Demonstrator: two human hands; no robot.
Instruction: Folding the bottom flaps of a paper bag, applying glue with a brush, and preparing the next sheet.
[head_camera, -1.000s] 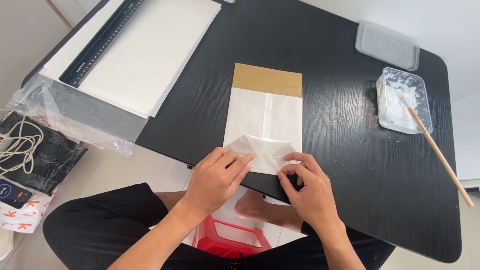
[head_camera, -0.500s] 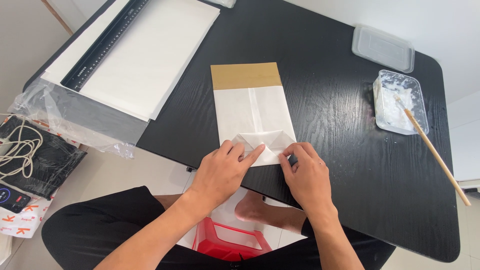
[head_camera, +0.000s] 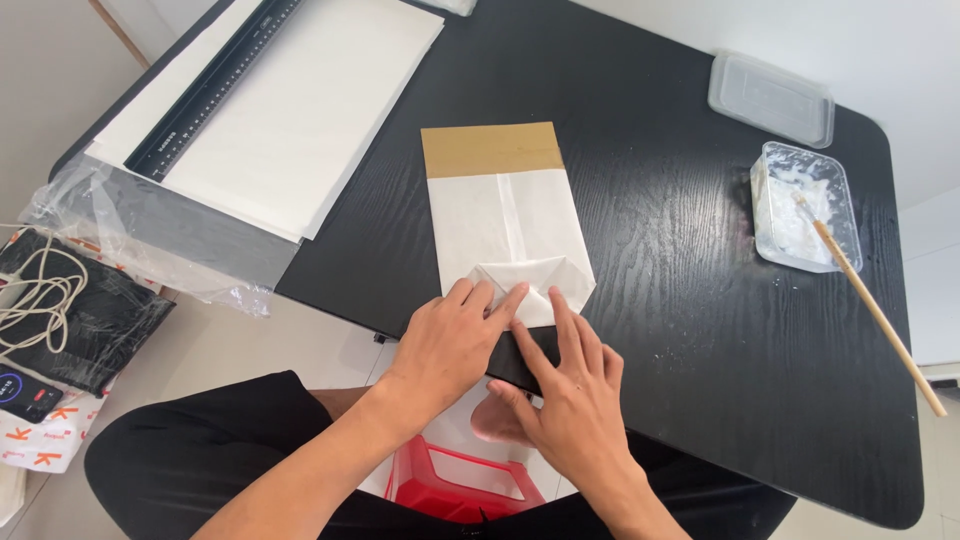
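Observation:
A flat white paper bag (head_camera: 505, 225) with a brown band at its far end lies on the black table (head_camera: 660, 210). Its near end is folded into a pointed flap at the table's front edge. My left hand (head_camera: 455, 340) lies flat on the near left corner of the fold, its fingertips on the flap. My right hand (head_camera: 570, 395) presses flat just to the right, fingers spread over the table edge and the bag's near end. Neither hand holds anything.
Large white sheets (head_camera: 290, 100) and a black ruler (head_camera: 215, 85) lie at the far left over clear plastic wrap (head_camera: 140, 235). At the right stand a clear tub of white paste (head_camera: 803, 205) with a wooden stick (head_camera: 875, 315), and a lid (head_camera: 770, 98). A red stool (head_camera: 460, 485) sits below.
The view has shifted and the bag sits a little farther up the table. My left hand slid onto the folded flap, and my right hand moved down to the table edge with fingers spread.

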